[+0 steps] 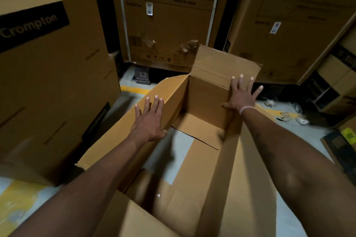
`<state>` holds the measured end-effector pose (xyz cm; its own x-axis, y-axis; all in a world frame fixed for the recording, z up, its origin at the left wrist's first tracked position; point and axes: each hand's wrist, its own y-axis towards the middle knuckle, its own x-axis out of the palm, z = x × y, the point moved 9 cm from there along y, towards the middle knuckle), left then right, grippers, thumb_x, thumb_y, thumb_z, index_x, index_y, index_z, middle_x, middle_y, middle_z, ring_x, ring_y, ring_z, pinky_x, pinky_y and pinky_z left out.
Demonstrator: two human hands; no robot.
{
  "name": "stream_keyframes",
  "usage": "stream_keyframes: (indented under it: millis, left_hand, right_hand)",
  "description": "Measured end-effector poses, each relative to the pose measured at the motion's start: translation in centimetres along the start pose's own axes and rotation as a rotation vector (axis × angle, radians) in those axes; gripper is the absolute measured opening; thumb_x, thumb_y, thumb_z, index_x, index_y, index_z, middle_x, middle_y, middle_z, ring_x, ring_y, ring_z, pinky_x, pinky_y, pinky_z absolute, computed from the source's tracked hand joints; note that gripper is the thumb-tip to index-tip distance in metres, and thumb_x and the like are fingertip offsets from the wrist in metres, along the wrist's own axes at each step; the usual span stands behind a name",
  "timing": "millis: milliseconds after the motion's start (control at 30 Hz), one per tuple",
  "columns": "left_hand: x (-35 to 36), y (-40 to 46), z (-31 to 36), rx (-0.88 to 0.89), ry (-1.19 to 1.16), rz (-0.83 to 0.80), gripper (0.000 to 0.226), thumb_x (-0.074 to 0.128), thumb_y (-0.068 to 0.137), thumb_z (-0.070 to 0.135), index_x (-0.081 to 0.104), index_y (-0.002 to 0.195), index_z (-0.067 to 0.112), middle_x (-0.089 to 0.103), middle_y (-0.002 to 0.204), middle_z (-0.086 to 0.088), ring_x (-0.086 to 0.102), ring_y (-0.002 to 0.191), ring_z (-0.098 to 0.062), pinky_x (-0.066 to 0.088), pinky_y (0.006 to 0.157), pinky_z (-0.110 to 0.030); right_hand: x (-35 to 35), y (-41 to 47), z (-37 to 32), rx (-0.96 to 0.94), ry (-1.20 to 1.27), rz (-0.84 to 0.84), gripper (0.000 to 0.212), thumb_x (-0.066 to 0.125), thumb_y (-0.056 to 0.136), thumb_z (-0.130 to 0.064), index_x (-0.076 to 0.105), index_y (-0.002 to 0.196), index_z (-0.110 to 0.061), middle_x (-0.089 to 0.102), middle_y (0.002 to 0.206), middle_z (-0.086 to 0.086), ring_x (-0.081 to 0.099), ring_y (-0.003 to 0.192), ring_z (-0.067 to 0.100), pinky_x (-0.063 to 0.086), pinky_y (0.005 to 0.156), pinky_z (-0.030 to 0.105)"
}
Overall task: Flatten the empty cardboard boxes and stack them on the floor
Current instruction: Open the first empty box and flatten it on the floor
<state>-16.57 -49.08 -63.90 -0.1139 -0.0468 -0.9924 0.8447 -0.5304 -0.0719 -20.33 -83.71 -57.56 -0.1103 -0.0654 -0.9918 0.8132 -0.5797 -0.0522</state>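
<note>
Two bare forearms fill the near edge of the head view, reaching forward over a near flap of the open cardboard box that lies on the pale floor. Left hand is flat, fingers straight and spread, pressing on the box's left wall; right hand, a thin white band at the wrist, is spread just as wide against the top of the right wall near the far corner, where an end flap stands up. Neither hand grips anything; both palms push. This looks like the collapsing step: the bottom is already undone, loose flaps part inside and bare floor shows through the gap, yet the walls stand in a skewed rectangle. The next move, I'd judge, calls for driving the two long walls sideways so the tube folds along its corner creases, then pressing it down flat. The box is plain brown, clean, lightly creased, with a ragged tear at the near left flap corner. Around it, a large Crompton carton stands at left and tall printed cartons stand behind; no flattened stack is in view.
</note>
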Motion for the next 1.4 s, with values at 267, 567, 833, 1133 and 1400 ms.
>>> stream_keyframes:
  millis: [267,567,833,1133,1400]
  left_hand:
    - [0.2,0.4,-0.2,-0.021,-0.066,-0.006,0.127,0.072,0.083,0.060,-0.020,0.162,0.020,-0.023,0.171,0.000,-0.019,0.157,-0.034,-0.001,0.123,-0.065]
    - [-0.5,-0.1,-0.1,-0.026,-0.022,0.000,0.125,0.068,0.085,0.060,-0.022,0.161,0.021,-0.027,0.169,-0.006,-0.024,0.155,-0.039,0.000,0.121,-0.070]
    - [-2.5,-1.2,1.9,0.028,0.220,0.003,0.117,0.042,0.087,0.082,-0.024,0.160,0.019,-0.042,0.160,-0.018,-0.040,0.145,-0.046,-0.014,0.114,-0.075]
    - [-4.8,-5.8,20.1,0.471,-0.338,-0.195,0.092,0.033,0.097,0.075,-0.013,0.163,0.032,-0.031,0.166,-0.001,-0.032,0.151,-0.032,-0.013,0.123,-0.063]
    - [-11.3,-8.2,25.0,0.373,-0.499,-0.411,0.121,0.052,0.079,0.089,-0.020,0.161,0.035,-0.027,0.169,-0.003,-0.024,0.155,-0.034,-0.003,0.125,-0.062]
  right_hand:
    - [4.5,2.7,0.9,0.041,0.047,-0.187,0.141,0.089,0.067,-0.059,-0.011,0.164,-0.036,0.014,0.168,0.002,0.013,0.154,0.039,0.019,0.116,0.073]
    - [4.7,-6.6,3.2,0.152,0.505,0.005,0.131,0.078,0.081,-0.061,-0.018,0.163,-0.029,-0.028,0.169,0.002,-0.018,0.156,0.039,0.014,0.123,0.065]
    - [14.7,-20.6,8.2,0.724,1.243,-0.244,0.139,0.041,0.056,-0.108,0.017,0.163,-0.022,0.022,0.167,0.019,0.031,0.148,0.047,0.028,0.118,0.065]
    - [5.6,-19.2,9.5,0.587,1.751,-0.120,0.019,0.067,0.099,-0.013,0.073,0.105,0.004,0.078,0.077,0.010,0.076,0.064,0.023,0.058,0.051,0.032]
    - [-7.9,-15.1,7.6,0.367,1.464,0.061,0.013,0.063,0.092,-0.007,0.074,0.085,-0.007,0.077,0.088,0.012,0.074,0.086,0.032,0.061,0.078,0.043]
